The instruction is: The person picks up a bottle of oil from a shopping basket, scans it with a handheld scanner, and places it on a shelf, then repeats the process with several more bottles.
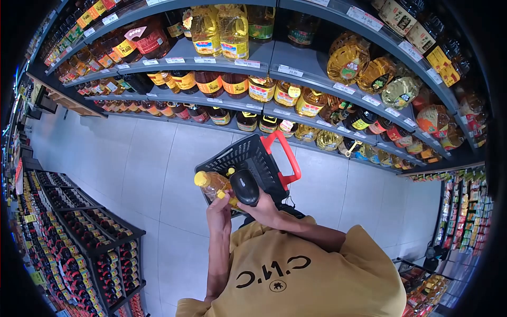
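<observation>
My left hand (221,205) is closed around a clear bottle of golden oil (213,183) with a yellow cap, tilted up to the left. Beside it, my right hand (262,208) grips a black handheld scanner (244,185) with a rounded head, which is close to the bottle's side. Both are above a black shopping basket (262,161) with a red handle (290,158). A small yellow cap (231,171) shows between bottle and scanner; what it belongs to is mostly hidden. The basket's inside is partly covered by my hands and what they hold.
Ahead, curved-looking shelves (253,50) carry rows of oil and sauce bottles with price tags. A dark rack (100,238) of bottles stands at the left. Packets hang on a display (465,211) at the right. Pale floor tiles (142,158) lie between.
</observation>
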`<state>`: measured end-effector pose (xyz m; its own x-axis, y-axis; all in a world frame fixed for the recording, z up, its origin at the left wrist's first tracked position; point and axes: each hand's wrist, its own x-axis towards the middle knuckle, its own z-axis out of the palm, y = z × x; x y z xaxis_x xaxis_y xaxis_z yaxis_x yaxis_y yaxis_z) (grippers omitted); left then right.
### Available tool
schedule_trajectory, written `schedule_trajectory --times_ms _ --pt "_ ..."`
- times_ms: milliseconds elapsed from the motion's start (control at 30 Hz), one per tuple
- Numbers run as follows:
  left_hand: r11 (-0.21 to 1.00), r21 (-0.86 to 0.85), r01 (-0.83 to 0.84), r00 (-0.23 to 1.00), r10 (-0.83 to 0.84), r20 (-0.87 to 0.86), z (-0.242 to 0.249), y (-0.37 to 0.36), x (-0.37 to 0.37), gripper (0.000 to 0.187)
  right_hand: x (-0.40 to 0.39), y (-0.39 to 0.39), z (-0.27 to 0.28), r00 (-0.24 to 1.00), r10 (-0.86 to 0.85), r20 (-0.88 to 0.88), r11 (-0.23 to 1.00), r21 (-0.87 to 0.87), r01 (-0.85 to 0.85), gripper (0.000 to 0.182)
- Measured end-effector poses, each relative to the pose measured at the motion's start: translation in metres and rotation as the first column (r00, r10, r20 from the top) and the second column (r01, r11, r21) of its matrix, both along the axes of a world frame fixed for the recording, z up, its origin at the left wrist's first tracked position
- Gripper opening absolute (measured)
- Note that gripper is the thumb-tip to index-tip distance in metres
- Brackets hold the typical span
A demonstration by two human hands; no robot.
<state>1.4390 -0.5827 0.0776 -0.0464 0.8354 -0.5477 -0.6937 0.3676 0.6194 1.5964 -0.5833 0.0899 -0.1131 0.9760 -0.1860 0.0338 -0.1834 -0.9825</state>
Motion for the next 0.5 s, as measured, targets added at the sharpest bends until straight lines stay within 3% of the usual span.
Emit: schedule_trajectory --times_ms 500 --pt "1.0 -0.011 0.011 1.0 -0.011 0.005 0.001 -0.002 0.002 0.019 0.005 0.002 0.0 0.999 0.039 0.015 0.999 0.019 -0.04 0.052"
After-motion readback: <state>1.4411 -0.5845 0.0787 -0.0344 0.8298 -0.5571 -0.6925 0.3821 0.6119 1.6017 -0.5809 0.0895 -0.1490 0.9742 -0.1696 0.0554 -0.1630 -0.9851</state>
